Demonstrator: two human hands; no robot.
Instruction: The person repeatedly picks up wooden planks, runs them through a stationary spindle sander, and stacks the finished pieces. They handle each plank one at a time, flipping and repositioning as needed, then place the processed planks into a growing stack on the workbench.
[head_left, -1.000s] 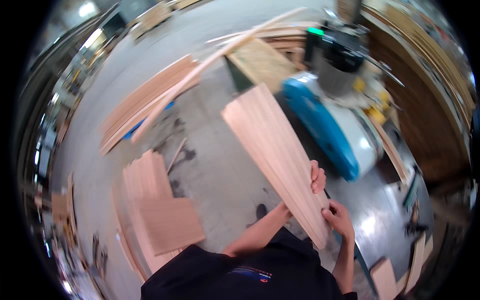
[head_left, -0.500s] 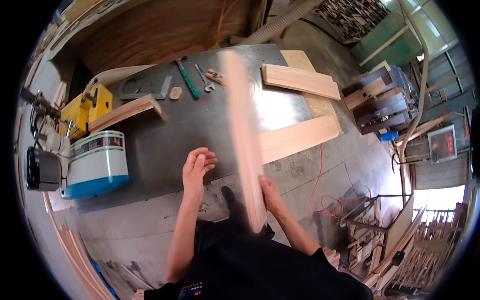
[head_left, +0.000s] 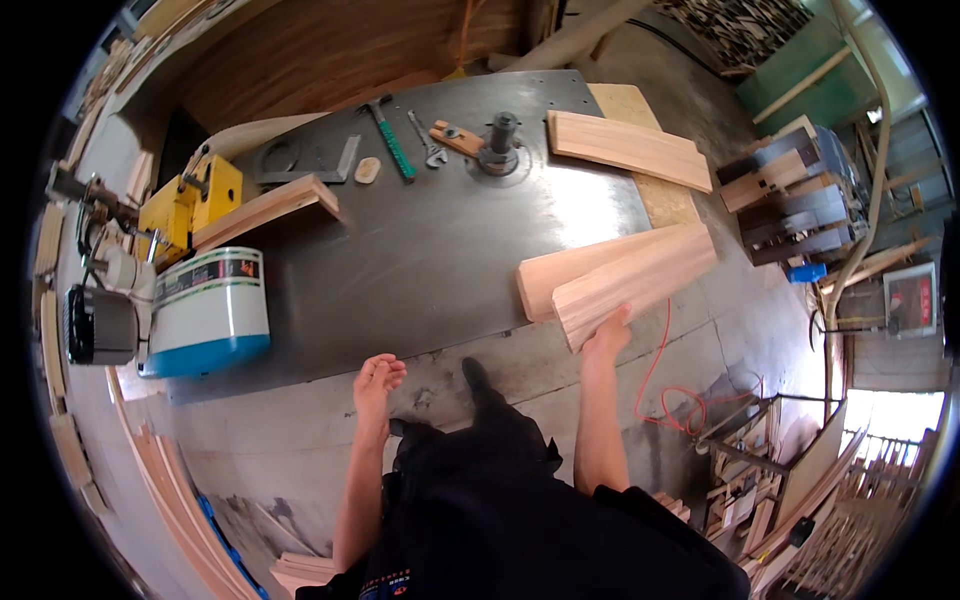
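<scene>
My right hand (head_left: 604,334) grips the near edge of a pale wooden board (head_left: 640,280), its thumb on top. This board overlaps a second wooden board (head_left: 580,268) at the near right corner of the dark metal machine table (head_left: 430,270); whether the two touch cannot be told. Off the table's near edge hangs my left hand (head_left: 380,380), empty, with loosely bent fingers. Farther back on the right lies a stack of boards (head_left: 630,150). A dark upright spindle (head_left: 502,145) rises from the table left of that stack.
Along the back of the table lie a green-handled hammer (head_left: 394,145), an adjustable wrench (head_left: 428,142), a small wooden piece (head_left: 458,139) and a metal square (head_left: 345,160). A yellow, white and blue power feeder (head_left: 205,310) stands left, beside a wooden fence (head_left: 270,212). A red hose (head_left: 660,375) crosses the floor.
The board in my right hand has swung from upright in front of me down to the right, over the other board. The spindle is now uncovered. My left hand has drawn back toward me.
</scene>
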